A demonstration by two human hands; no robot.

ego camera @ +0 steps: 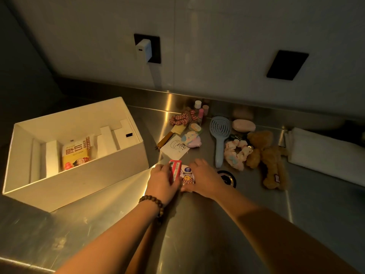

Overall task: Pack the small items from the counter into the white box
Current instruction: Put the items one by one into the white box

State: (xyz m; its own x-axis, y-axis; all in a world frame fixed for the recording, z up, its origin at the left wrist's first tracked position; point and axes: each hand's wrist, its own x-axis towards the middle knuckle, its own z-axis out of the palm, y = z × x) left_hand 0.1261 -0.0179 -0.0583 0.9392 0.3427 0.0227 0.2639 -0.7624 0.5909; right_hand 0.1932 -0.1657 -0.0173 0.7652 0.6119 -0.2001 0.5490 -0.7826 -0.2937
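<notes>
The open white box (102,175) stands on the steel counter at the left, with a yellow snack packet (76,154) and white cardboard inserts inside. My left hand (163,180) grips a small red carton (175,172) just right of the box. My right hand (203,177) holds a small white tissue pack with a cartoon print (187,177) against the counter beside the carton. Both hands are close together.
Behind the hands lie a white card (174,148), a wooden comb (169,134), a pastel toy (191,138), a checked scrunchie (180,118), small bottles (199,110), a blue hairbrush (219,135), pink soap (244,125), a pink scrunchie (236,154), a brown teddy (266,155), a folded white towel (324,153) and a drain (227,177).
</notes>
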